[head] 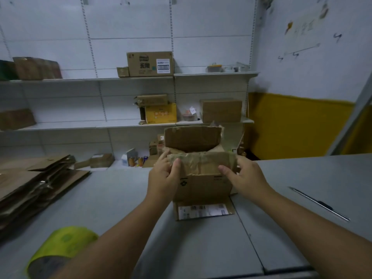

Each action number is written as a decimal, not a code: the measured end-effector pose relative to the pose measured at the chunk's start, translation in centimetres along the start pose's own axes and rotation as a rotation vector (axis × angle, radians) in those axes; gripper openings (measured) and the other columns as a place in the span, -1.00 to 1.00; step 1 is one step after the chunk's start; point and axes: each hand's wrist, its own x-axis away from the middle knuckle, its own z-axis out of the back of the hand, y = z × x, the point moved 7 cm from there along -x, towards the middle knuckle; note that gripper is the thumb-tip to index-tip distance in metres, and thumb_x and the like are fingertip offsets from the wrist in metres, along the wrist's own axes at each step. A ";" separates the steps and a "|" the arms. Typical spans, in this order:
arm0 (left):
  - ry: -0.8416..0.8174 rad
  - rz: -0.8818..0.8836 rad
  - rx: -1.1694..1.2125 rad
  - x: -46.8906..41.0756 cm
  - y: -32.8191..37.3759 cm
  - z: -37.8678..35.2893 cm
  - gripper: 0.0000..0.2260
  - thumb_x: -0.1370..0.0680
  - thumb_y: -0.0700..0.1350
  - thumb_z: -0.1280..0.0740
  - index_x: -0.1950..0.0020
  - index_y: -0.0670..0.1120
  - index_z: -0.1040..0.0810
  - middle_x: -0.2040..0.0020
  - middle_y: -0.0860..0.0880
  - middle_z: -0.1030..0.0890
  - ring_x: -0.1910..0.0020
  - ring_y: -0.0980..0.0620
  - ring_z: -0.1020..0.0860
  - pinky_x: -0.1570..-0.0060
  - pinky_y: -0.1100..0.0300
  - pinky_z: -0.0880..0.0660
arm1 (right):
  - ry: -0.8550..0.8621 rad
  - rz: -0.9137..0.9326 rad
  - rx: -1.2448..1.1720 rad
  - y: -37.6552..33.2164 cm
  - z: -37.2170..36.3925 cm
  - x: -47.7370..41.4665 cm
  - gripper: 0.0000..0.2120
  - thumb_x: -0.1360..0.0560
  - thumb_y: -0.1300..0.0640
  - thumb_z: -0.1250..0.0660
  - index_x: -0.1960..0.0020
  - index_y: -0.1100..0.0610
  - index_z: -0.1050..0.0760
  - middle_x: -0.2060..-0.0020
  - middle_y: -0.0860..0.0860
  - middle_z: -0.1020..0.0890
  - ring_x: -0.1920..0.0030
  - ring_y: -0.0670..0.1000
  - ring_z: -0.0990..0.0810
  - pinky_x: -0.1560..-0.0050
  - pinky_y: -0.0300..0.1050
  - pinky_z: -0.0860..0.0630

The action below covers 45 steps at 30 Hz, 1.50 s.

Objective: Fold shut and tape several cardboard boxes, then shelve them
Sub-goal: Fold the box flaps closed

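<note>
My feed is dim, flat and bluish, without hard shadows. The cardboard box [201, 184] between my left hand [163, 178] and right hand [245, 176] looks sharpest. The tape roll [62, 248] below the left hand blurs, and the shelf uprights [88, 36] beyond both hands bow.

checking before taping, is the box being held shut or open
Open: the cardboard box has its far flap upright; left hand and right hand grip the near flap.

A thin metal blade [320, 203] lies near the desk's [201, 248] right edge, small bottles [137, 161] stand just beyond its far edge, and a yellow band [298, 125] crosses the lower right wall [314, 77].
</note>
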 end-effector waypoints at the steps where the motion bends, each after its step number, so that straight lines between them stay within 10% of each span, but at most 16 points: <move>1: 0.013 0.024 0.014 0.1 -0.4 0.1 -0.72 -0.61 -0.07 -0.19 0.26 0.15 -0.53 -0.10 -0.03 -0.61 -0.19 -0.09 -0.51 -0.13 -0.01 -0.50 | 0.015 0.026 0.051 0.0 -0.1 0.0 -0.76 -0.49 -0.04 -0.33 -0.03 0.10 -0.55 0.09 0.02 -0.58 0.06 -0.01 -0.55 0.16 -0.23 -0.47; 5: 0.072 0.091 0.181 -1.0 0.4 0.9 -0.59 -0.59 -0.03 -0.23 0.33 -0.30 -0.50 0.37 -0.16 -0.51 0.32 -0.11 -0.48 0.30 0.09 -0.44 | 0.126 0.050 -0.026 -2.1 2.0 -0.6 -0.60 -0.50 -0.18 -0.17 0.19 0.12 -0.55 0.31 0.03 -0.57 0.29 -0.04 -0.53 0.35 -0.13 -0.46; 10: -0.033 0.266 0.297 -0.6 -1.1 0.2 -0.73 -0.51 -0.20 -0.37 -0.19 -0.11 -0.48 -0.07 -0.07 -0.58 0.09 0.07 -0.58 0.31 0.35 -0.53 | 0.070 -0.082 0.007 -0.5 2.1 -0.1 -0.50 -0.56 -0.08 -0.19 0.51 0.09 -0.29 0.61 -0.07 -0.30 0.54 -0.07 -0.28 0.44 -0.18 -0.17; 13: 0.006 0.320 0.248 -0.1 -2.5 0.0 -0.44 -0.46 -0.31 -0.40 -0.38 0.02 -0.31 -0.29 0.04 -0.37 0.07 0.21 -0.44 0.44 0.49 -0.45 | 0.056 -0.110 0.058 0.2 1.8 0.2 -0.84 -0.47 -0.03 -0.38 0.14 0.04 -0.47 0.25 -0.06 -0.52 0.31 -0.13 -0.48 0.34 -0.22 -0.33; 17: -0.081 0.336 0.393 -1.2 -2.5 -0.8 -0.13 -0.44 -0.45 -0.35 -0.54 0.11 -0.01 -0.52 0.01 -0.18 -0.04 0.28 -0.45 0.31 0.36 -0.52 | -0.134 -0.172 -0.008 0.6 1.1 -1.7 -0.15 -0.38 0.18 -0.46 -0.48 -0.13 -0.02 -0.46 -0.06 -0.12 -0.30 0.04 -0.39 -0.13 -0.07 -0.47; 21: -0.130 0.268 0.238 -1.9 -1.9 -0.4 -0.16 -0.40 -0.37 -0.43 -0.49 0.18 -0.12 -0.29 0.03 -0.41 -0.21 0.08 -0.44 0.29 0.33 -0.48 | -0.370 -0.154 -0.251 0.5 -0.2 -3.1 0.09 -0.33 0.24 -0.48 -0.50 -0.23 0.23 -0.49 -0.06 -0.17 -0.37 -0.03 -0.28 -0.24 -0.11 -0.37; 26: -0.405 0.098 -0.344 -1.4 -1.1 -0.2 -0.65 -0.57 0.13 -0.22 -0.33 0.09 -0.48 -0.36 0.06 -0.37 -0.28 0.10 -0.36 -0.07 0.29 -0.37 | -0.535 -0.035 -0.001 0.4 -0.8 -2.3 -0.65 -0.56 0.01 -0.25 -0.33 -0.17 -0.38 -0.29 -0.23 -0.43 -0.37 -0.15 -0.31 -0.23 -0.23 -0.27; 29: -0.653 -0.004 -0.643 0.0 -1.1 -0.9 -0.41 -0.55 0.29 -0.05 -0.53 0.09 -0.11 -0.56 0.11 0.01 -0.53 0.04 0.03 -0.46 -0.05 -0.08 | -0.751 0.033 0.194 0.9 -1.0 -0.8 -0.47 -0.51 -0.25 0.04 -0.46 -0.17 -0.19 -0.43 -0.31 -0.08 -0.41 -0.27 0.03 -0.40 -0.15 0.02; 33: -0.852 -0.102 -0.890 0.1 -1.1 -0.7 -0.41 -0.57 0.26 -0.06 -0.51 0.25 0.16 -0.55 0.14 0.17 -0.53 0.04 0.20 -0.47 -0.08 0.11 | -0.748 0.076 0.291 1.2 -1.0 -0.4 -0.54 -0.60 -0.15 0.06 -0.49 -0.19 -0.08 -0.45 -0.33 0.03 -0.35 -0.31 0.16 -0.41 -0.15 0.15; 40: -0.944 0.002 -0.757 -0.6 0.8 -0.6 -0.25 -0.47 0.21 -0.32 -0.52 0.20 0.05 -0.57 0.05 0.00 -0.53 -0.07 0.02 -0.45 -0.12 -0.07 | -0.772 -0.070 0.387 -0.7 -0.6 -1.8 -0.57 -0.59 0.00 -0.19 -0.44 -0.12 -0.25 -0.51 -0.15 -0.09 -0.49 -0.02 -0.09 -0.45 0.01 -0.09; 45: -0.561 0.125 -0.234 -1.2 2.7 7.2 -0.47 -0.51 -0.04 -0.38 -0.44 0.09 -0.27 -0.28 0.07 -0.47 -0.16 0.18 -0.46 0.06 0.43 -0.46 | -0.359 0.196 0.417 -8.9 -0.7 -0.8 -0.56 -0.49 0.19 -0.30 -0.33 -0.09 -0.38 -0.40 -0.11 -0.32 -0.30 -0.10 -0.33 -0.19 -0.16 -0.34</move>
